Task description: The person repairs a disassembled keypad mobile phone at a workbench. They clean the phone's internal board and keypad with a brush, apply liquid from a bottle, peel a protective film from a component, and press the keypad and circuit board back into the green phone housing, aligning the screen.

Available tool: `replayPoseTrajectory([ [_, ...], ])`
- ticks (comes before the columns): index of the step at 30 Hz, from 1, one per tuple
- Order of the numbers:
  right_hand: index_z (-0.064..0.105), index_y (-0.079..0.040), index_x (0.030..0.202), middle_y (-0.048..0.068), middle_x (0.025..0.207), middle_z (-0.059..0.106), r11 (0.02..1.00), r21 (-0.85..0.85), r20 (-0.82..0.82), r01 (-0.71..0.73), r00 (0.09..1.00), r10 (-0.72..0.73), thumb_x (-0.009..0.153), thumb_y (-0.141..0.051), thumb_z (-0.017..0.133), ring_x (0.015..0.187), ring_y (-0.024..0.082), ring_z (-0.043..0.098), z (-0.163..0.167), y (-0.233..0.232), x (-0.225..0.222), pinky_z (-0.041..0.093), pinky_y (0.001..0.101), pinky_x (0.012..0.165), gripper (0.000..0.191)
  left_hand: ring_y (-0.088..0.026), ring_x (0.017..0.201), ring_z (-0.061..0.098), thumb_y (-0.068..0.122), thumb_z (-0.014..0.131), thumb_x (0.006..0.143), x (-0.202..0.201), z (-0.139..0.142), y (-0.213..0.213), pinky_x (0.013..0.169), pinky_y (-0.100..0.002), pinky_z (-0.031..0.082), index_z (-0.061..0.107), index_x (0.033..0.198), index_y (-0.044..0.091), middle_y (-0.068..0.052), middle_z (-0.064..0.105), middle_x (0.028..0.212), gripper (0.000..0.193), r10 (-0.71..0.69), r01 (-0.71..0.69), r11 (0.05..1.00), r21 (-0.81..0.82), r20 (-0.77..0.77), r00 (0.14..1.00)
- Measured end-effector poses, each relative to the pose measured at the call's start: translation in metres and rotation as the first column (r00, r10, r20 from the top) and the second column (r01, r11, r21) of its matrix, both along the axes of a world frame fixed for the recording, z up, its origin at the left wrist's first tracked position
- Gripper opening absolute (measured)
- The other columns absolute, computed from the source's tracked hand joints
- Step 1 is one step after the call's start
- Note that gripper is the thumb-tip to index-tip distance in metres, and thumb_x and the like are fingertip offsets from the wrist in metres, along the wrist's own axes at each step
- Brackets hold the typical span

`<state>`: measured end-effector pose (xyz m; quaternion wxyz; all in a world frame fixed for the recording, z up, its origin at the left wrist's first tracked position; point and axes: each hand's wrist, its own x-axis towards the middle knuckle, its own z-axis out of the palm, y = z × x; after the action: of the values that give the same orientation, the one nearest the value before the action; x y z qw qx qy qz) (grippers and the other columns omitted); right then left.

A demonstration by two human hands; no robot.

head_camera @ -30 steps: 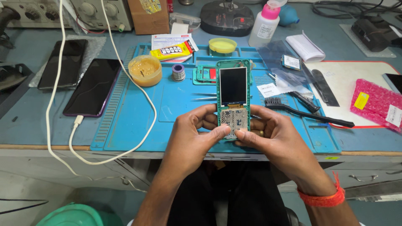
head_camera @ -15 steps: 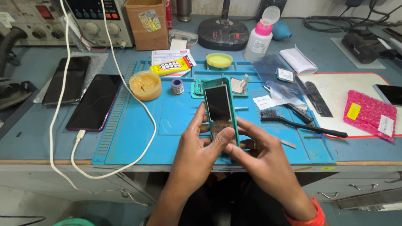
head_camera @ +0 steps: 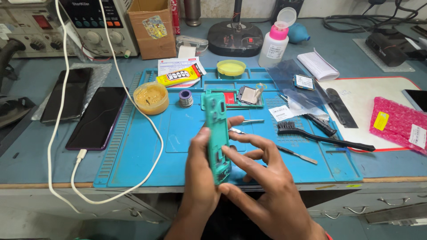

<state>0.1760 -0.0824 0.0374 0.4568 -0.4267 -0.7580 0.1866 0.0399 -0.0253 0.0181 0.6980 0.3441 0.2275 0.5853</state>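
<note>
Both hands hold a green phone (head_camera: 217,138) turned edge-on above the front of the blue mat (head_camera: 147,151) on the desk (head_camera: 26,155). The left hand (head_camera: 200,173) wraps around its lower half, fingers clenched on it, while the right hand (head_camera: 262,178) grips its bottom end, thumb against the edge and other fingers spread. A black brush (head_camera: 320,135), tweezers (head_camera: 251,121) and a jar of yellow paste (head_camera: 151,97) lie on the mat behind.

Green phone frame (head_camera: 217,138) matt plastic; blue mat (head_camera: 147,146) smooth rubbery; brush (head_camera: 327,138) black plastic.
</note>
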Motion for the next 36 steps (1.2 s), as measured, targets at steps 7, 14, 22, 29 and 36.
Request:
replayPoseTrajectory([
  [7, 0.074, -0.006, 0.117, 0.009, 0.117, 0.071, 0.96, -0.002, -0.055, 0.278, 0.959, -0.278, 0.083, -0.008, 0.078, 0.092, 0.017, 0.072, -0.001, 0.017, 0.039, 0.06, 0.0297, 0.076, 0.034, -0.026, 0.102, 0.068, 0.037, 0.033, 0.103, -0.007, 0.003, 0.013, 0.086, -0.039, 0.055, 0.061, 0.131, -0.005, -0.022, 0.069, 0.131, 0.058, -0.063, 0.064, 0.998, -0.002, 0.129, 0.99],
  [14, 0.074, -0.006, 0.119, 0.014, 0.107, 0.076, 0.869, -0.023, 0.299, 0.494, 0.833, -0.465, 0.083, -0.019, 0.078, 0.09, 0.025, 0.075, 0.012, 0.08, 0.109, 0.056, 0.0394, 0.075, 0.039, -0.027, 0.112, 0.07, 0.041, 0.038, 0.102, 0.001, 0.021, 0.017, 0.092, -0.039, 0.056, 0.058, 0.134, -0.002, -0.019, 0.07, 0.129, 0.057, -0.039, 0.028, 0.981, -0.194, -0.052, 0.998],
  [22, 0.075, -0.005, 0.115, 0.016, 0.103, 0.072, 0.878, -0.009, 0.534, 0.479, 0.744, -0.401, 0.079, -0.026, 0.082, 0.085, 0.031, 0.072, 0.019, 0.12, 0.115, 0.055, 0.0448, 0.075, 0.042, -0.024, 0.109, 0.069, 0.033, 0.042, 0.102, 0.003, 0.017, 0.017, 0.091, -0.038, 0.057, 0.048, 0.143, 0.005, -0.018, 0.069, 0.123, 0.05, -0.121, 0.108, 0.988, -0.109, -0.114, 0.986],
  [29, 0.075, -0.007, 0.109, 0.007, 0.092, 0.073, 0.959, -0.06, 0.207, 0.278, 0.943, -0.261, 0.085, -0.022, 0.075, 0.073, 0.016, 0.073, 0.026, 0.076, 0.076, 0.056, 0.0319, 0.061, 0.029, -0.021, 0.102, 0.067, 0.035, 0.036, 0.105, -0.004, 0.008, 0.016, 0.081, -0.035, 0.057, 0.04, 0.153, 0.014, -0.017, 0.067, 0.122, 0.053, -0.141, 0.139, 0.989, -0.047, -0.034, 0.989],
  [36, 0.079, -0.011, 0.106, 0.003, 0.086, 0.076, 0.953, -0.172, 0.113, 0.25, 0.966, -0.233, 0.082, -0.021, 0.079, 0.067, 0.012, 0.071, 0.018, 0.046, 0.039, 0.053, 0.0279, 0.054, 0.025, -0.023, 0.11, 0.065, 0.034, 0.036, 0.107, -0.008, 0.008, 0.012, 0.085, -0.033, 0.053, 0.029, 0.163, 0.005, -0.021, 0.064, 0.133, 0.063, -0.122, 0.113, 0.986, 0.122, 0.069, 0.99],
])
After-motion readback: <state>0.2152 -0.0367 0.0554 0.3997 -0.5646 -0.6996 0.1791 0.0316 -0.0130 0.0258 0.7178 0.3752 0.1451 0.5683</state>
